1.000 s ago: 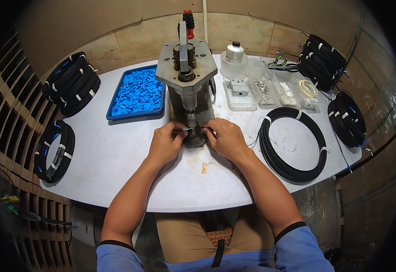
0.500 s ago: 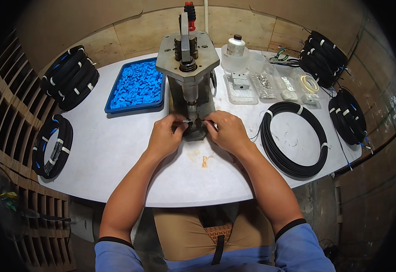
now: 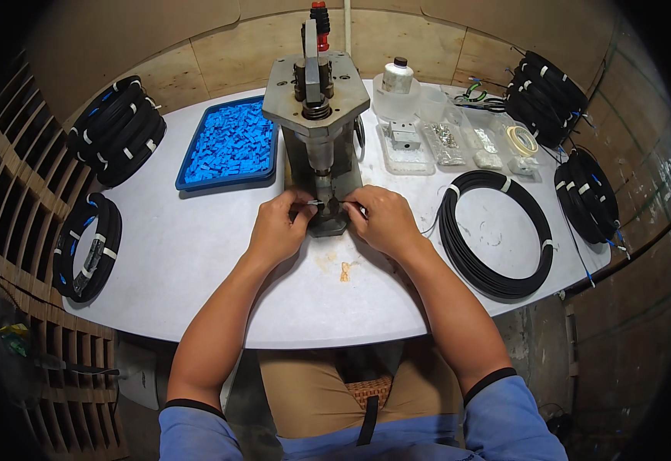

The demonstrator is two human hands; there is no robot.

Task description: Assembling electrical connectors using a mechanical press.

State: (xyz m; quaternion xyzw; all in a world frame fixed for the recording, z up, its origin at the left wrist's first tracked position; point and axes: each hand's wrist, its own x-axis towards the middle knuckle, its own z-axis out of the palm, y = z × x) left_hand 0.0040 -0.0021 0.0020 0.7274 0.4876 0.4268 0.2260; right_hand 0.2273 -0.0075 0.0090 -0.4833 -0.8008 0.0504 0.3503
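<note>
A grey metal bench press [image 3: 316, 127] stands on the white table, its vertical ram coming down between my hands. My left hand [image 3: 278, 221], on the left of the press's lower tooling, is closed with thumb and index finger pinching a small, light metal piece [image 3: 314, 203]. On the other side, my right hand [image 3: 386, 218] pinches a thin dark wire end at the tooling. Behind that hand, a thin cable runs to the large black cable coil [image 3: 453, 261] on the right. Exactly where the metal piece and wire meet the tooling is hidden by fingers and shadow.
A blue tray [image 3: 224, 184] of small blue plastic parts sits left of the press. Clear containers, a white bottle [image 3: 397, 78], bagged metal parts [image 3: 445, 146] and a tape roll [image 3: 521, 140] stand back right. Bundled black coils [image 3: 116, 131] line both table sides.
Both hands stay at the press tooling with nearly the same grip. The whole view has shifted very slightly.
</note>
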